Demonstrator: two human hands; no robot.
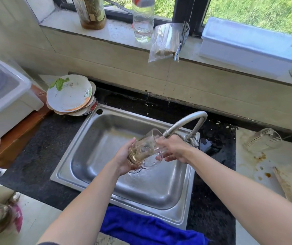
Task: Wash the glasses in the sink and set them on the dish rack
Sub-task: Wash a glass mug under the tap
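Over the steel sink [92, 138] I hold a clear glass [144, 147] tilted on its side, right below the tap spout [184, 123]. My left hand [124, 160] grips its base from underneath. My right hand [173, 148] is at the glass's open end, fingers curled over the rim and reaching inside. A second clear glass [153, 161] shows just below, near the right hand's fingers; whether it is held I cannot tell. Another clear glass [262, 139] lies on its side on the stained white board to the right.
Dirty plates [70, 95] are stacked at the sink's back left corner. A blue cloth [141, 227] hangs over the front edge. A white plastic box [5, 101] stands at the left. Bottles, a bag of skewers [164, 41] and a white container [251, 45] line the windowsill.
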